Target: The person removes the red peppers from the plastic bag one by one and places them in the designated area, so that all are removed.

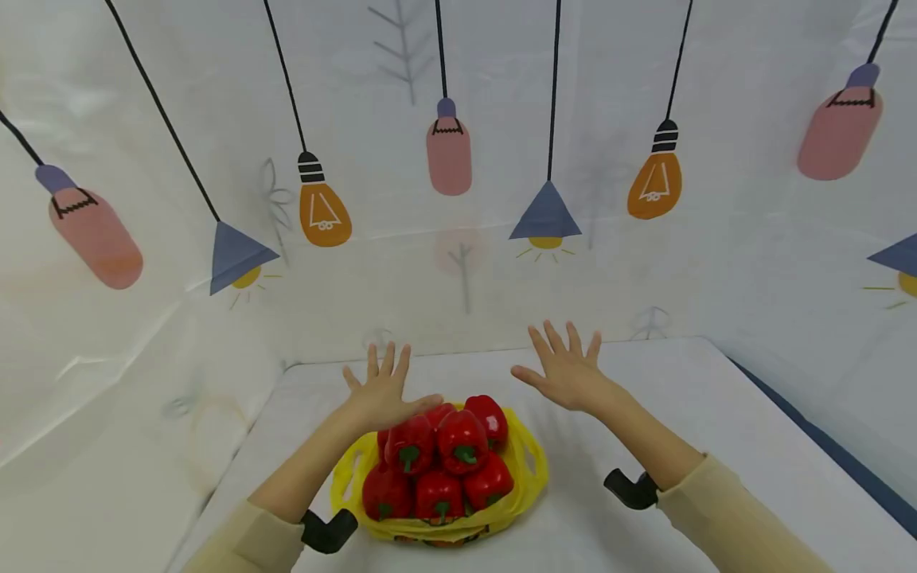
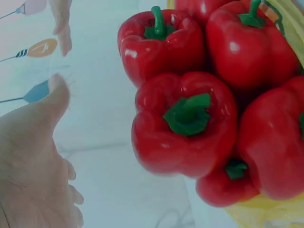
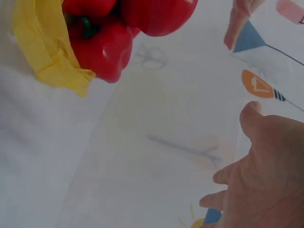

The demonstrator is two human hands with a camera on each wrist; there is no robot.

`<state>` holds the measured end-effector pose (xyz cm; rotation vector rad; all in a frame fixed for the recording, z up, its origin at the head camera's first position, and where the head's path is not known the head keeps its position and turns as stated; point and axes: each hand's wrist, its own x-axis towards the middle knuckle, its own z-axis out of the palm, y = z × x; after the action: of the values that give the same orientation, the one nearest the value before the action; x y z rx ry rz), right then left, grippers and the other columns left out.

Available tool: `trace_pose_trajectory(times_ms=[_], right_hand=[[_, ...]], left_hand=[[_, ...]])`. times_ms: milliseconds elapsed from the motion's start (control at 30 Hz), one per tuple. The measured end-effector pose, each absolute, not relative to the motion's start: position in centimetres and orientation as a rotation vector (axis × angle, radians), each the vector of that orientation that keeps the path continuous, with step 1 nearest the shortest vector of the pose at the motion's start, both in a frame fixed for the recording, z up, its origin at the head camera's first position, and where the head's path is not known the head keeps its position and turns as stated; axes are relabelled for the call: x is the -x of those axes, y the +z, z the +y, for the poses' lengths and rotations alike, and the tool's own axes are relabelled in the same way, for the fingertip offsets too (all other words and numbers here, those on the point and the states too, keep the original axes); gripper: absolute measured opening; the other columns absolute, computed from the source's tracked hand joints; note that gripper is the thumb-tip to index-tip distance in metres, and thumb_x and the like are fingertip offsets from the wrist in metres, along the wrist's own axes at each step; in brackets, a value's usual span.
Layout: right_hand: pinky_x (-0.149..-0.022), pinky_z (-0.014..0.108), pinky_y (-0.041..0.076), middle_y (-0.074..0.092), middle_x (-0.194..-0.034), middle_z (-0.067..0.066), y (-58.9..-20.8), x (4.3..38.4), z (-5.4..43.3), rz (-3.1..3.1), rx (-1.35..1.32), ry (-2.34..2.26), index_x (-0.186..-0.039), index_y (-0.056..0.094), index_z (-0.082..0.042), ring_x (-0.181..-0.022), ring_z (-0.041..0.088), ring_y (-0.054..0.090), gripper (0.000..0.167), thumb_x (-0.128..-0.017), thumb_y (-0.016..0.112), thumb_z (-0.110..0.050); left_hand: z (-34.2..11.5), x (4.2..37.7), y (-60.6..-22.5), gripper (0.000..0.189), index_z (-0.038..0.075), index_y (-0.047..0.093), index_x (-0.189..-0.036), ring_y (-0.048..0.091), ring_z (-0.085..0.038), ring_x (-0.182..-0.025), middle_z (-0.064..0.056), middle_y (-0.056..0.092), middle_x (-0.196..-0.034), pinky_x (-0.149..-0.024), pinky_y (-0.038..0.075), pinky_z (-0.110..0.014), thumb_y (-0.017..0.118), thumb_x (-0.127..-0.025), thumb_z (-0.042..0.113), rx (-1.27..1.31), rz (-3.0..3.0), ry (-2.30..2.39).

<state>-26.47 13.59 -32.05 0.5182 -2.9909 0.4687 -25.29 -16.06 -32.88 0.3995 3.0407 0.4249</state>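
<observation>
Several red bell peppers (image 1: 462,440) with green stems lie piled in a yellow plastic bag (image 1: 532,469), its sides folded down around them. My left hand (image 1: 383,398), fingers spread, is raised and overlaps the back left of the pile in the head view. To the right of the bag, my right hand (image 1: 569,374) is held up, its fingers spread too and holding nothing. Glossy peppers (image 2: 185,123) fill much of the left wrist view beside the left hand (image 2: 33,156). In the right wrist view, the bag's yellow edge (image 3: 47,52) wraps a pepper (image 3: 102,47), apart from the right hand (image 3: 266,166).
The bag stands on a white-covered table (image 1: 616,493). Behind it and at the left hangs a white sheet (image 1: 387,294) printed with lamps and bulbs. A dark blue strip (image 1: 824,438) runs along the table's right edge. Black curved pieces (image 1: 630,489) stick out at both wrists.
</observation>
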Motion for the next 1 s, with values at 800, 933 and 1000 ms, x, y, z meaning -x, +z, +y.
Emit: trace_pose_trajectory(times_ms=[800, 933, 1000], right_hand=[[-0.099, 0.075, -0.014, 0.014, -0.156, 0.027, -33.2, 24.8, 12.8, -2.923, -0.607, 0.477, -0.152, 0.022, 0.000, -0.139, 0.054, 0.000, 0.083, -0.094, 0.051, -0.053], [-0.099, 0.075, -0.013, 0.014, -0.156, 0.027, -33.4, 24.3, 12.7, -2.909, -0.648, 0.478, -0.151, 0.022, 0.000, -0.139, 0.054, 0.000, 0.083, -0.094, 0.051, -0.053], [-0.099, 0.075, -0.014, 0.013, -0.156, 0.026, -33.5, 24.1, 12.5, -2.911, -0.672, 0.487, -0.152, 0.021, 0.000, -0.140, 0.053, -0.002, 0.085, -0.094, 0.051, -0.054]], left_hand=[[-19.8, 22.4, -34.5, 0.130, 0.000, -0.001, -0.153, -0.022, -0.049, -0.138, -0.025, -0.009, -0.157, -0.092, -0.016, -0.079, 0.075, -0.069, 0.064, -0.480, 2.984, 0.450], [-20.6, 21.9, -35.1, 0.133, 0.001, -0.004, -0.153, -0.025, -0.046, -0.138, -0.024, -0.013, -0.157, -0.093, -0.017, -0.077, 0.078, -0.067, 0.062, -0.501, 2.975, 0.479], [-21.1, 21.6, -35.3, 0.135, 0.000, -0.003, -0.153, -0.025, -0.047, -0.137, -0.025, -0.013, -0.157, -0.093, -0.017, -0.078, 0.081, -0.065, 0.059, -0.526, 2.971, 0.507]])
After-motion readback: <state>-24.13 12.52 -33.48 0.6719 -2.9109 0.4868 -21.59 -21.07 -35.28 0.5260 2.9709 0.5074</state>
